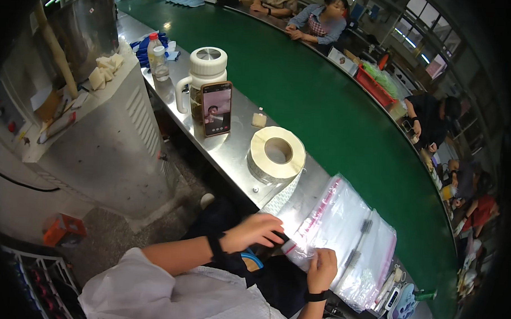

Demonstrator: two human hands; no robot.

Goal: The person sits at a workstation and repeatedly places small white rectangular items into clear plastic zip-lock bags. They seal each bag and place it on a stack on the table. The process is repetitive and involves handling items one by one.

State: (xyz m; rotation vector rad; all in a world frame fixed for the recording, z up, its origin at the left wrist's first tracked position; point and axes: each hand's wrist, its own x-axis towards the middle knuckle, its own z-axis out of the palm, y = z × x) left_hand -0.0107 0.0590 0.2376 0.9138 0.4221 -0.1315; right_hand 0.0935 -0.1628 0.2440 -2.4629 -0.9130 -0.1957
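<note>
My left hand (257, 231) hovers by the table's near edge, fingers stretched out and slightly blurred, with nothing visible in it. My right hand (323, 269) is closed, knuckles up, at the near edge of a stack of clear plastic bags (326, 218) with pink-red seal strips. Whatever its fingers hold, if anything, is hidden. Across the bags lies a thin brush-like piece (354, 257) with dark bristled sections. Just beyond my left hand stands a big roll of off-white labels (264, 165), its loose patterned strip (282, 198) trailing toward the bags.
A phone (216, 116) leans on a white-lidded jug (208, 65); bottles (160, 63) stand farther left. A green conveyor belt (324, 128) runs beyond the metal table. Small tools and a white device (394, 297) lie right of the bags. Co-workers (322, 21) sit across the belt.
</note>
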